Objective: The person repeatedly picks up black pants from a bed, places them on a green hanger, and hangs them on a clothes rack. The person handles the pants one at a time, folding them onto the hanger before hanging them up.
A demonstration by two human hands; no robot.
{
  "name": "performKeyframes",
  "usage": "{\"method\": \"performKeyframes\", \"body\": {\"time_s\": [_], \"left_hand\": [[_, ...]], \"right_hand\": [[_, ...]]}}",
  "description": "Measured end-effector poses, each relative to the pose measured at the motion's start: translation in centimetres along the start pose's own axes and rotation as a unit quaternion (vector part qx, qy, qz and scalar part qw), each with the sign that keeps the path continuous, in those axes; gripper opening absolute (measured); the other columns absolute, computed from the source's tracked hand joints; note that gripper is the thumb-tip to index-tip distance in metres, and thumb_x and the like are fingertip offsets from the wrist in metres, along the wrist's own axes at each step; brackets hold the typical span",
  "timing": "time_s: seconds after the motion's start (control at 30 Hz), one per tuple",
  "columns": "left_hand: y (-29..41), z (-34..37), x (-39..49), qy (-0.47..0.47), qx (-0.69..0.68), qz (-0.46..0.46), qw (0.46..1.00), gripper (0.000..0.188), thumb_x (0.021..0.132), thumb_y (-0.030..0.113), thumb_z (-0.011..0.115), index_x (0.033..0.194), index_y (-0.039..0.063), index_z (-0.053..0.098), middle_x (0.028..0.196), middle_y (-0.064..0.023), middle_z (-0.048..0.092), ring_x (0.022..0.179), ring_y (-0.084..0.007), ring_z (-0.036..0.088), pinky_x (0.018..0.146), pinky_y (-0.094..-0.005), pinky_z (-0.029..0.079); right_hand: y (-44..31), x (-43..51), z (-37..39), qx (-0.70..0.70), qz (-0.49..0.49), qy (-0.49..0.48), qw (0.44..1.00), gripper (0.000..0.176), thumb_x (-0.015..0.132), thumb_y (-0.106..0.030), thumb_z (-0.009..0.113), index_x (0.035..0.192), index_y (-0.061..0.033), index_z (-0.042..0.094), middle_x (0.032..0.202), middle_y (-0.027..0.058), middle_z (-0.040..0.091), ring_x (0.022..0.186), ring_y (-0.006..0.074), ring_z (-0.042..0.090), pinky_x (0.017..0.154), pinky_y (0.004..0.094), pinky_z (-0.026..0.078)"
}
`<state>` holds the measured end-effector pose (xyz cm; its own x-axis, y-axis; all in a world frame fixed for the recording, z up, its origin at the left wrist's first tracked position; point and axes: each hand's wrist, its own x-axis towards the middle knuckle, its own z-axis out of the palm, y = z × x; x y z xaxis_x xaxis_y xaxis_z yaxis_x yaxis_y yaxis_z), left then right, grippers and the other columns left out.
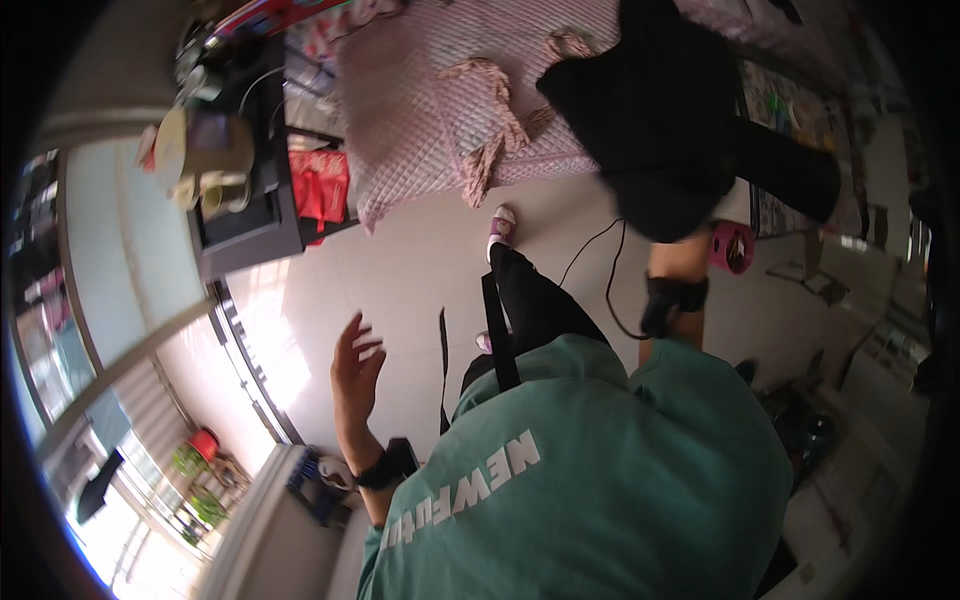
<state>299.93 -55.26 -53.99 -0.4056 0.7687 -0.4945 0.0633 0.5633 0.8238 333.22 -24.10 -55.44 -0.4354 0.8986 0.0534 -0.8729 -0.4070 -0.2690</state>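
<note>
A black garment [660,127] spreads over the right front edge of the bed, somewhat blurred. My right forearm reaches up to it, and the cloth hides my right hand, which appears to hold it from beneath. My left hand [360,367] is held over the floor with nothing in it, its fingers apart and slightly bent. On the bed's pink quilted cover [405,97] lies a crumpled pink ruffled strip of fabric [495,112], left of the garment. Both wrists wear black straps.
A dark side table [247,247] with a cream appliance [206,146] on it stands at left, beside a red bag [321,184]. A pink round container [733,247] sits right of my right forearm. A black cable [615,277] hangs by that wrist. Sliding doors [135,247] are at left.
</note>
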Motion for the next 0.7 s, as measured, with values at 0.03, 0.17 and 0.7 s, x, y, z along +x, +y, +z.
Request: {"method": "performKeyframes", "body": {"time_s": [0.03,0.17,0.7], "left_hand": [[-0.3,0.0,-1.2,0.006,-0.020,0.021,1.000,0.070,0.085,-0.009,0.066,0.148,0.010,0.043,0.136,-0.0122,0.052,0.111,-0.0217,0.061,0.086,-0.0308,0.055],[-3.7,-1.8,-8.3,0.124,-0.047,0.179,0.975,0.101,0.073,-0.006,0.078,0.156,0.020,0.028,0.154,-0.0096,0.029,0.134,-0.0313,0.044,0.102,-0.0439,0.047],[-20.8,-17.8,-54.7,0.500,-0.458,0.331,0.656,0.017,0.099,0.012,0.059,0.113,0.003,0.062,0.103,-0.0112,0.071,0.091,-0.0200,0.071,0.080,-0.0308,0.059]], "right_hand": [[3.6,-1.3,1.0,0.009,0.035,-0.028,0.999,0.049,0.091,-0.019,0.060,0.136,-0.0008,0.052,0.134,0.0156,0.059,0.120,0.0314,0.060,0.104,0.0466,0.048],[17.2,-9.2,6.8,0.102,0.321,-0.087,0.938,0.050,0.090,-0.014,0.063,0.137,-0.0016,0.051,0.133,0.0142,0.060,0.119,0.0304,0.060,0.104,0.0446,0.048],[50.7,-33.7,22.1,-0.080,0.721,-0.166,0.668,0.030,0.104,-0.030,0.048,0.119,-0.0075,0.061,0.106,0.0065,0.072,0.096,0.0196,0.070,0.084,0.0356,0.059]]}}
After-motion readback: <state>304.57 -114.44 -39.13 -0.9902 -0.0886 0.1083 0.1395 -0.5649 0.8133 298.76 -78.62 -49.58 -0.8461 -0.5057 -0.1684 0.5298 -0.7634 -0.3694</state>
